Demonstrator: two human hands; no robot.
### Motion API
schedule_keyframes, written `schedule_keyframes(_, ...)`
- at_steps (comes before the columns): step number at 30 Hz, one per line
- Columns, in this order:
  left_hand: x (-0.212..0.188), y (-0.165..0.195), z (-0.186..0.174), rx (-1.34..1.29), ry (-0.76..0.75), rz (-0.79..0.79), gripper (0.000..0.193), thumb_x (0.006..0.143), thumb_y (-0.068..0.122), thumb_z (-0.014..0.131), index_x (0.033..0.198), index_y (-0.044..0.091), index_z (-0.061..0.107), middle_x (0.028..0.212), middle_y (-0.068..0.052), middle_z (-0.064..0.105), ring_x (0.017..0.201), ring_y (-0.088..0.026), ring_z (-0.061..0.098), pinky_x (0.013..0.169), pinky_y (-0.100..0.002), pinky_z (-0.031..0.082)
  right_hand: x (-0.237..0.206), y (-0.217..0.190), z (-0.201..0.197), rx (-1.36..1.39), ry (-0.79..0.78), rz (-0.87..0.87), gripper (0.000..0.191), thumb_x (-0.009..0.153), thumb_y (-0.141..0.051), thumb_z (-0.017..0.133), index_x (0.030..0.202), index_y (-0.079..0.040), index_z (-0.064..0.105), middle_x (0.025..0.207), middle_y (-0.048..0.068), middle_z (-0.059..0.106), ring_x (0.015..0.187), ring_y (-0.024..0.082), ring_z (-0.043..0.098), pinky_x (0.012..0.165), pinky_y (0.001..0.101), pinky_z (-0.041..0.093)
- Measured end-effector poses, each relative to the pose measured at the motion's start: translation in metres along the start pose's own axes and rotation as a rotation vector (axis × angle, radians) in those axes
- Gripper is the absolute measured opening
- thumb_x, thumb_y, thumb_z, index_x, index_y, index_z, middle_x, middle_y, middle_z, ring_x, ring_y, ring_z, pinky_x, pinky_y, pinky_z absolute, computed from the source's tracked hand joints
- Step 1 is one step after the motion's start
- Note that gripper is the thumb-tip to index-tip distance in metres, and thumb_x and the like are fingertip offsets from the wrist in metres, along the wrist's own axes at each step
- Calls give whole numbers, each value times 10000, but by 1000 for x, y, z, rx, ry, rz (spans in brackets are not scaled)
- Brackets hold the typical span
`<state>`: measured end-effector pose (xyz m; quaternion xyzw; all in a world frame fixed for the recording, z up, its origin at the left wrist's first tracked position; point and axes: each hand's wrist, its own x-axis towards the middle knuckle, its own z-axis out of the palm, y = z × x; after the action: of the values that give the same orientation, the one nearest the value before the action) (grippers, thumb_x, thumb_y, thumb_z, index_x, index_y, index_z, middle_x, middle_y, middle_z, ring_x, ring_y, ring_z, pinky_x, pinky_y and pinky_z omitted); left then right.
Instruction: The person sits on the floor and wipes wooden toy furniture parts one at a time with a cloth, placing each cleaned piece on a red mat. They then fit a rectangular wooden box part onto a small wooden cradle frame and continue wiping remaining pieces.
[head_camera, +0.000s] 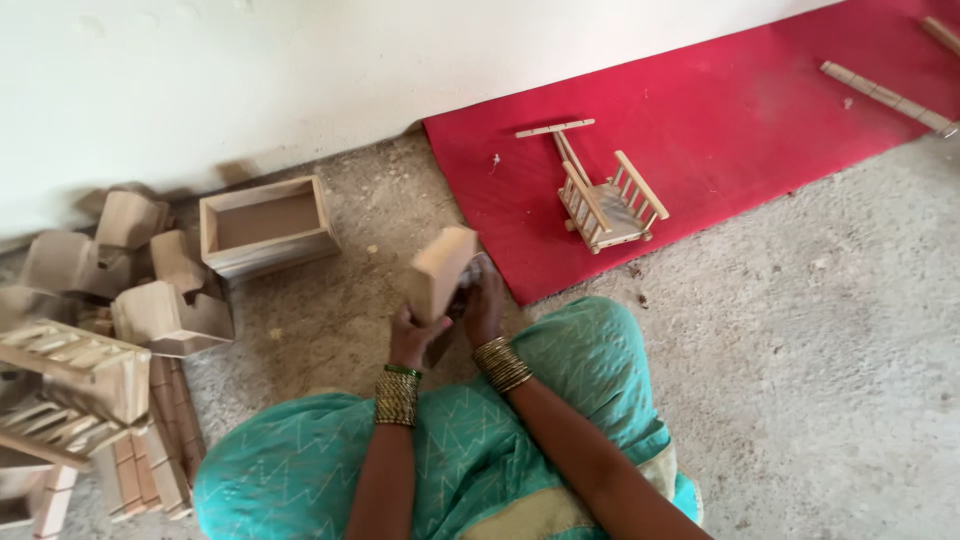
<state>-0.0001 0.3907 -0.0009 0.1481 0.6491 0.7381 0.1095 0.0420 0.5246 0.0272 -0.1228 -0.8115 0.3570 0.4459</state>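
Wooden box — upright; long axis near-vertical

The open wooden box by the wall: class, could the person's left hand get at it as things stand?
Probably not at once: the left hand grips a pale wooden block. The open wooden box sits nearby on bare floor, with nothing between.
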Motion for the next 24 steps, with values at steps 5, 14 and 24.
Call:
schedule_keyframes(5, -7, 1, -1, 319, 14, 95, 644, 728, 233, 934, 1239, -14, 628, 1126, -126, 724, 1007, -215, 704, 858, -364, 576, 15, 19, -2, 659, 39, 578, 383, 971, 55, 497, 1334, 12, 610, 1116, 74, 696, 987, 154, 649, 864, 296, 539)
schedule_keyframes(14, -5, -29, -8, -1, 95, 63, 536, 792, 236, 849, 1213, -35, 656, 1099, -141, 745, 976, -240, 715, 834, -377, 590, 14, -29, -34, 219, -231, -229, 427, 943, -80, 573, 1366, -87, 629, 1453, 137, 557, 1232, 329, 607, 1052, 484, 503)
schedule_keyframes(24, -9, -15, -21, 253, 51, 186, 441, 777, 80, 804, 1173, -41, 650, 1085, -116, 731, 978, -213, 706, 850, -359, 583, 5, -19, -22, 109, -284, -276, 313, 933, -134, 684, 1245, -148, 697, 1455, 107, 596, 1385, 407, 508, 1185, 554, 390)
